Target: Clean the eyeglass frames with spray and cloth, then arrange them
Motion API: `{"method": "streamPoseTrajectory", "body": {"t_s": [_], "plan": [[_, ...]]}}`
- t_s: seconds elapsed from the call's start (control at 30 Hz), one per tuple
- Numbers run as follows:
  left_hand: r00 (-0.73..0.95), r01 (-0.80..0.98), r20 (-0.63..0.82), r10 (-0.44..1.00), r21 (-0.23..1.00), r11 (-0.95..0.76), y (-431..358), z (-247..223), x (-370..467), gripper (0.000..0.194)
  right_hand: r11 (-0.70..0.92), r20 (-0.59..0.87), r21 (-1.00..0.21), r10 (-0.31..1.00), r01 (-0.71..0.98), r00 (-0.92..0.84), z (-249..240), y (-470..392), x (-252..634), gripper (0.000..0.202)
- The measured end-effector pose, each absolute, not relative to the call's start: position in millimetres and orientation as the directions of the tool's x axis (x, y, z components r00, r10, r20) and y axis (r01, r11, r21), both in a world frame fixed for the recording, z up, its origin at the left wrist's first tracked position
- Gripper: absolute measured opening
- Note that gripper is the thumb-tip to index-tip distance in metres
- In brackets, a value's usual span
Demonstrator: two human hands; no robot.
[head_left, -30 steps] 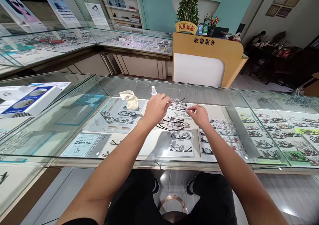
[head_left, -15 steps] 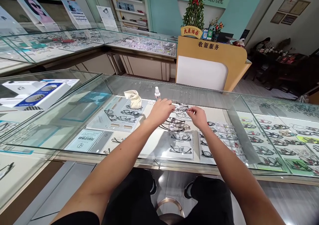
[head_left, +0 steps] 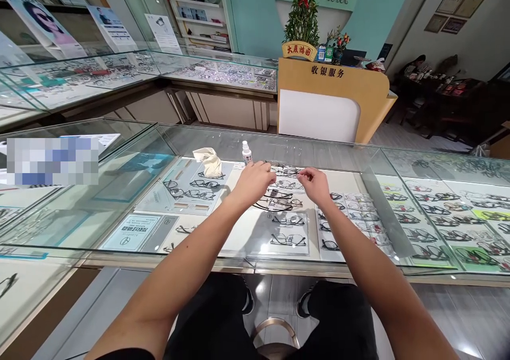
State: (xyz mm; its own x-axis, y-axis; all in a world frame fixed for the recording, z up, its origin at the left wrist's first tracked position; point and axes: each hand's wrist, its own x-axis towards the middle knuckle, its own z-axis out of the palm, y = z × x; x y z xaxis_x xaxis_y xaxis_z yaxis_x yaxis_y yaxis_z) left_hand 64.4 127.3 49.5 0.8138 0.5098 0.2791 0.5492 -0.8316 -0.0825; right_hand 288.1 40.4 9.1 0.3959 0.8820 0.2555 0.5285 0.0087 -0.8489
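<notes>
A pair of eyeglasses (head_left: 290, 171) with a dark upper rim is between my two hands, over the glass counter. My right hand (head_left: 315, 183) pinches its right end with thumb and forefinger. My left hand (head_left: 255, 180) is closed at the other end, with its fingertips partly hidden behind the knuckles. Just beyond the left hand stands a white spray bottle (head_left: 247, 153). A crumpled cream cloth (head_left: 209, 161) lies farther left. Nearer me, below the hands, several dark-rimmed glasses (head_left: 279, 203) are grouped close together.
The glass display counter (head_left: 239, 262) runs across in front of me, with rows of glasses (head_left: 434, 208) inside at right. A printed card (head_left: 133, 231) lies at front left. Beyond stand more showcases (head_left: 215, 73) and a yellow cashier desk (head_left: 330, 81). A box at far left is blurred out.
The view has shifted slightly. Both hands stay close together at the eyeglasses, whose frame now shows more level between them.
</notes>
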Motion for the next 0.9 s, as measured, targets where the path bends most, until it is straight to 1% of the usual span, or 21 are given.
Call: {"method": "streamPoseTrajectory", "body": {"t_s": [0.2,0.4,0.57,0.7,0.9], "plan": [[0.786,0.589,0.281,0.551,-0.07,-0.805,128.9,46.1,66.8,0.029,-0.005,0.176,-0.928,0.876,0.373,0.45,15.2,39.6,288.4,0.026],[0.778,0.604,0.244,0.578,-0.04,-0.796,130.5,44.7,67.8,0.029,0.004,0.145,-0.964,0.846,0.266,0.513,28.4,36.8,290.8,0.026],[0.784,0.596,0.233,0.575,-0.028,-0.802,129.9,45.5,67.2,0.028,0.076,0.194,-0.967,0.838,0.243,0.511,33.6,36.6,298.8,0.029],[0.785,0.591,0.232,0.574,0.0,-0.807,130.6,47.5,64.7,0.03,0.125,0.24,-0.963,0.8,0.239,0.551,41.0,34.5,309.2,0.031],[0.801,0.566,0.222,0.556,0.018,-0.824,131.1,48.3,61.3,0.027,0.175,0.277,-0.958,0.767,0.226,0.578,54.1,26.9,319.9,0.027]]}}
